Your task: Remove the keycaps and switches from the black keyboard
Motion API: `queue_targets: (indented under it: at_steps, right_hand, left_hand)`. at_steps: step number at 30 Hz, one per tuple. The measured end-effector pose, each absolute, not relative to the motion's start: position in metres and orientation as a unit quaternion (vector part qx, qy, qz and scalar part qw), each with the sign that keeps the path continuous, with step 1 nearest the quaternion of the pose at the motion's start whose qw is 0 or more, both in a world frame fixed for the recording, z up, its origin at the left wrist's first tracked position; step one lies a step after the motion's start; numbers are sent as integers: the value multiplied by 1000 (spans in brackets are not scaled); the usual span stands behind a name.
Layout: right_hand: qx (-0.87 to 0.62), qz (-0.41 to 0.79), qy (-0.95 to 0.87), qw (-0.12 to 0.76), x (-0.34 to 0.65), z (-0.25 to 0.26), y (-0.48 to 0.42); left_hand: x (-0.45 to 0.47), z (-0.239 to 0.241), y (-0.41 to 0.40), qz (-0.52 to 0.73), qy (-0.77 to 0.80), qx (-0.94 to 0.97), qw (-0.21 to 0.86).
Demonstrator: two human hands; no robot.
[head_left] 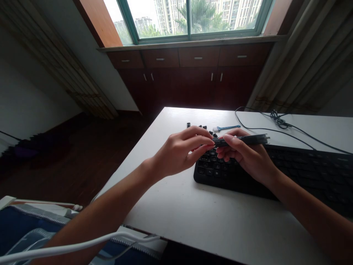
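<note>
A black keyboard [303, 173] lies on the white table [193, 213]. Above its left end both hands hold one long black bar-shaped part [248, 140], probably a long keycap, level over the keys. My left hand [179, 151] pinches the bar's left end with fingers closed. My right hand [242, 154] grips it from below and behind, fingers curled round it. Several loose black keycaps [205, 129] lie on the table just beyond the hands.
A small blue brush tool [227, 128] lies past the keycaps. The keyboard's black cable [278, 121] loops across the far right of the table. A white cable [82, 244] and a blue bag sit at the near left. Dark wooden cabinets stand under the window.
</note>
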State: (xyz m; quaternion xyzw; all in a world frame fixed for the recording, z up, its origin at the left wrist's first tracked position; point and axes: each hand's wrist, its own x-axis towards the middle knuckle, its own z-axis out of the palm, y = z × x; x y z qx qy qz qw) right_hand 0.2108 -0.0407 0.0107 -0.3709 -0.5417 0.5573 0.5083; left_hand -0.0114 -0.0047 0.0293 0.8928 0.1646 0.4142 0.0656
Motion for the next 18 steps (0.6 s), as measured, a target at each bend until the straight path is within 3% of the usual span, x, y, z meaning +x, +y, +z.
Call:
queue_targets:
  at_steps: [7, 18]
  right_hand:
    - [-369, 576, -524, 507, 210, 9, -40]
    - [-376, 585, -520, 497, 210, 9, -40]
  left_hand:
    - [-22, 30, 1, 348, 101, 927, -99]
    - [-26, 32, 2, 345, 78, 930, -104]
